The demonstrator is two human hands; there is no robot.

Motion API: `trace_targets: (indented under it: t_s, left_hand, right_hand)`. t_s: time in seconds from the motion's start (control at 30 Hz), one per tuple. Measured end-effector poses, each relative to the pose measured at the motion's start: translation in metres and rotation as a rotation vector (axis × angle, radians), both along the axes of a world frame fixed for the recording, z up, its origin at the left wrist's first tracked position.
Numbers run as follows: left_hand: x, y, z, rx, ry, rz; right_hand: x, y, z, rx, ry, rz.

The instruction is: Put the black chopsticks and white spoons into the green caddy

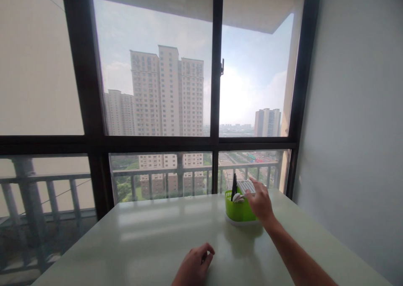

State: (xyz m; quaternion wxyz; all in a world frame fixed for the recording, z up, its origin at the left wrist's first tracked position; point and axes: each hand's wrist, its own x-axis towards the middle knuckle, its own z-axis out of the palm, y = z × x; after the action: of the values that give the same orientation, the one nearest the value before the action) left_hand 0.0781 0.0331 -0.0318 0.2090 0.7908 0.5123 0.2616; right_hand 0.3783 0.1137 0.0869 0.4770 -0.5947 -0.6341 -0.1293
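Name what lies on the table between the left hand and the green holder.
Nothing: the head view shows bare table between the left hand and the green holder.

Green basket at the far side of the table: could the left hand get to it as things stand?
Probably yes. The left hand rests curled on the table, with only bare tabletop between it and the green basket. The right hand already sits at the basket's right side, so the near-left side looks free.

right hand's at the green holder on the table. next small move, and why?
Probably close the fingers on the white slotted piece and lift it straight up. The right hand already rests on it at the top of the green holder, beside a dark upright utensil. The left hand lies curled on the table, away from the holder, and could steady its base.
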Motion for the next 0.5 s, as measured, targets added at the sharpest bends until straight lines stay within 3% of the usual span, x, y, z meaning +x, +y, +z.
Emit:
trace_targets:
  t_s: [0.1, 0.23, 0.33, 0.5]
  left_hand:
    - [0.000, 0.001, 0.000, -0.009, 0.001, -0.007]
    - [0.000, 0.002, 0.000, 0.001, 0.009, -0.007]
    - [-0.001, 0.003, 0.000, 0.001, 0.017, -0.005]
    - [-0.002, 0.004, -0.002, 0.005, 0.034, -0.003]
  right_hand:
    - [0.010, 0.012, 0.002, -0.219, 0.206, -0.069]
    - [0.012, 0.023, 0.003, -0.489, 0.290, -0.028]
    - [0.008, 0.025, 0.003, -0.551, 0.329, -0.028]
    - [0.005, 0.024, 0.006, -0.516, 0.368, -0.072]
